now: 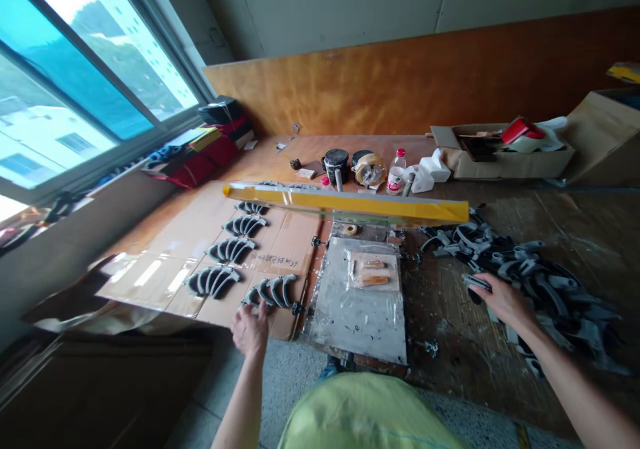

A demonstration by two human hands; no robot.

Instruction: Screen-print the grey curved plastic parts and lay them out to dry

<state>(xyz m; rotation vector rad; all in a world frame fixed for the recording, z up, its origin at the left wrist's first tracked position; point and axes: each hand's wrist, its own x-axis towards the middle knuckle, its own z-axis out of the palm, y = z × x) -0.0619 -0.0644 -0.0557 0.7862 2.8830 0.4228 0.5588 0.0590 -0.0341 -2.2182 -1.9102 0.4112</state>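
Note:
My left hand point(250, 329) is at the front edge of the cardboard sheet point(175, 262), its bent fingers closed on the near end of a curved grey part in the front row point(270, 292). Further rows of the same curved parts point(231, 250) lie on the sheet behind it, lined up side by side. Over at the right, my right hand point(505, 302) pinches another curved grey part point(477, 280) above the table, beside a loose pile point(545, 276) of similar parts. My right fingers cover some of that part.
A metal plate point(360, 316) lies between my hands, with a card holding orange pieces point(374, 279). Behind it a long yellow-edged bar point(345, 201) spans the bench. Further back are black tubs point(336, 164), a bottle point(397, 171) and an open carton point(515, 162).

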